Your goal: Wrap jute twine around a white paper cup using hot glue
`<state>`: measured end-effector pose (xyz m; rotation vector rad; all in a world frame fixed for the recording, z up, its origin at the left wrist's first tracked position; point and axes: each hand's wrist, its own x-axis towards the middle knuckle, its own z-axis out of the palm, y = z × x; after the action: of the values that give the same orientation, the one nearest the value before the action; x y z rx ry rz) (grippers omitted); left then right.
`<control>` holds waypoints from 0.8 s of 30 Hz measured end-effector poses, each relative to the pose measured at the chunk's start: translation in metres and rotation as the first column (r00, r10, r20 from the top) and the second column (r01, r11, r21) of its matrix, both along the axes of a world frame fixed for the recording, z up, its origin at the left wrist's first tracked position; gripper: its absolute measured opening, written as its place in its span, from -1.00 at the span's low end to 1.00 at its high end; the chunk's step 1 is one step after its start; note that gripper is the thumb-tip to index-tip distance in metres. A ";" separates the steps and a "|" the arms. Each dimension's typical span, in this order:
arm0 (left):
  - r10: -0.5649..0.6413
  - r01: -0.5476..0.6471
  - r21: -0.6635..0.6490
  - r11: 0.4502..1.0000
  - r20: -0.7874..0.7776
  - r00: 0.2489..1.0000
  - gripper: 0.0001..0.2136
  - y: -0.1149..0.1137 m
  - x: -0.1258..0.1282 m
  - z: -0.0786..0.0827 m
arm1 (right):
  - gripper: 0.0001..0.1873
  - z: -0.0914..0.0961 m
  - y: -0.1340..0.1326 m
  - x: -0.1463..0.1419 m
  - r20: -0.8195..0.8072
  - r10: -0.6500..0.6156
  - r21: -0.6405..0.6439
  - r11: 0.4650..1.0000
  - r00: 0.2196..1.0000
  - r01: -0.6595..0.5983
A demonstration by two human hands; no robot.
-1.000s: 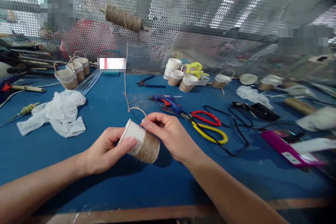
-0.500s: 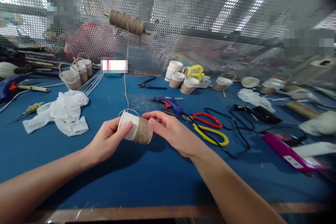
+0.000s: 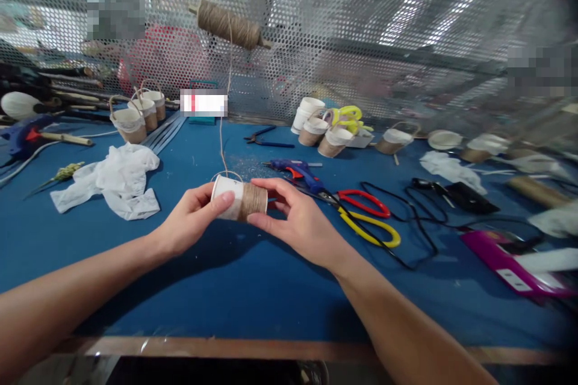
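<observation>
A white paper cup (image 3: 232, 187), its lower half wrapped in brown twine (image 3: 254, 200), lies on its side in the air between my hands. My left hand (image 3: 194, 213) grips the rim end, thumb across the white wall. Around the twine-wrapped base end, my right hand (image 3: 291, 216) is closed with thumb below and fingers above. A single strand of twine (image 3: 221, 138) runs from the cup up to a twine spool (image 3: 229, 24) on a stick at the mesh wall. A thin loop of cord arches over the cup's rim.
Behind my right hand lie a blue glue gun (image 3: 295, 173) and scissors (image 3: 368, 227) with red and yellow handles. Pliers (image 3: 268, 139) are farther back. Wrapped cups (image 3: 334, 142) stand at the back, a white cloth (image 3: 120, 180) left, a purple power strip (image 3: 510, 267) right.
My right thumb and fingers have closed around the twine-wrapped end of the cup, which now lies more level. The whole view has shifted slightly.
</observation>
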<state>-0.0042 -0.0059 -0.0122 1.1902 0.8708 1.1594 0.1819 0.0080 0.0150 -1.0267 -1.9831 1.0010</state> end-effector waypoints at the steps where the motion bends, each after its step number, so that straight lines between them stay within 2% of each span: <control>1: 0.007 -0.006 -0.020 1.000 0.038 0.999 -0.77 0.001 0.000 0.000 | -0.56 -0.001 0.000 0.000 0.023 0.003 0.101 0.995 1.000 -0.005; 3: 0.006 0.002 -0.071 0.997 0.121 0.993 -0.79 0.002 0.000 0.002 | -0.56 -0.002 -0.001 -0.001 0.087 0.003 0.279 0.960 0.996 -0.027; 5: 0.005 0.020 -0.126 0.992 0.194 0.981 -0.80 0.002 0.001 0.004 | -0.55 -0.003 0.000 -0.001 0.149 -0.010 0.389 0.920 0.989 -0.050; 8: 0.012 0.038 -0.198 0.979 0.243 0.970 -0.81 0.002 0.002 0.008 | -0.55 -0.005 0.001 0.000 0.178 0.002 0.443 0.893 0.984 -0.082; 11: 0.000 0.043 -0.206 0.978 0.205 0.979 -0.79 0.001 0.001 0.008 | -0.55 -0.006 0.000 0.000 0.184 0.020 0.455 0.884 0.983 -0.103; 14: -0.019 0.033 -0.131 0.991 0.108 0.994 -0.78 0.000 -0.001 0.006 | -0.57 -0.005 -0.002 -0.001 0.167 0.026 0.396 0.914 0.986 -0.091; 19: -0.095 0.096 0.004 0.995 -0.112 0.989 -0.74 -0.004 -0.001 0.004 | -0.70 -0.003 -0.004 -0.002 0.012 -0.007 0.166 0.986 1.000 0.005; 24: -0.153 0.184 0.081 0.980 -0.290 0.945 -0.82 -0.009 0.000 0.004 | -0.79 -0.003 -0.003 -0.005 -0.061 -0.087 -0.067 0.994 0.994 0.083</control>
<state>-0.0038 -0.0151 -0.0077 1.5149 0.9077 0.9184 0.1774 0.0054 0.0120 -1.0911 -1.8508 1.0438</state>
